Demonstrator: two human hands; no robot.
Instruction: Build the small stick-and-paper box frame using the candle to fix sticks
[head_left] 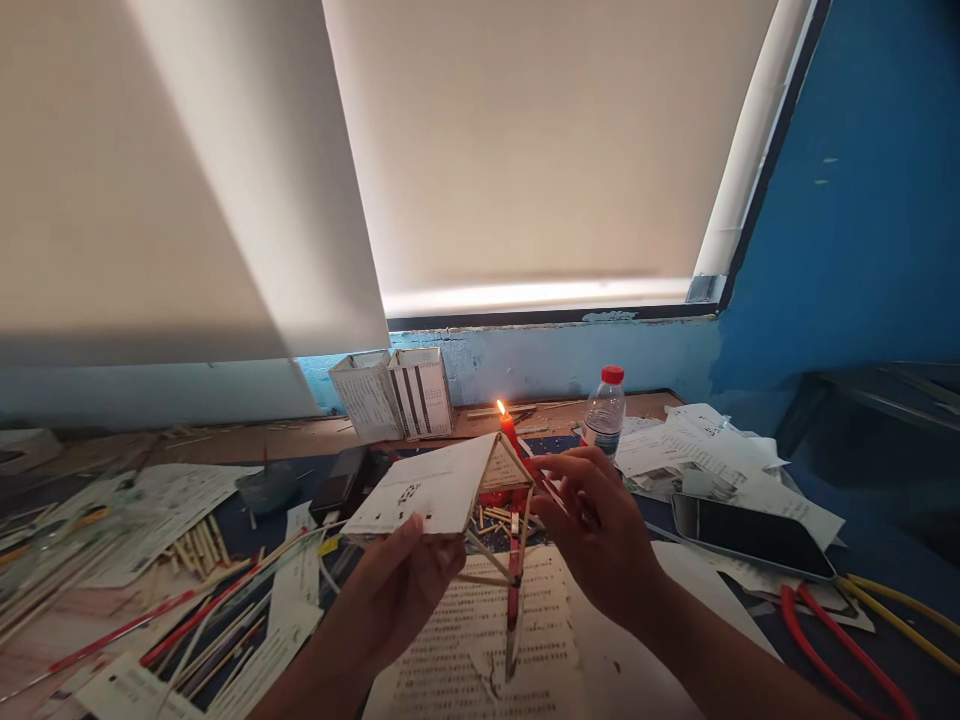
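A small model house frame of thin sticks with a white folded card roof (427, 485) is held up over the table. My left hand (405, 590) grips it from below, thumb on the roof's lower edge. Close to the roof's right end is my right hand (592, 520), fingers bent and the index finger pointing left; whether it pinches something small cannot be made out. Just behind the roof peak burns a red candle (508, 425). Below the house, a slim red and metallic tool (513, 600) lies on a printed sheet (480, 650).
A clear bottle (604, 410) with a red cap stands behind my right hand. To the right lie a phone (754, 535), paper scraps (697, 445) and red tool handles (840, 650). Leftward are loose sticks (199, 545), a black box (349, 485) and two card boxes (420, 395).
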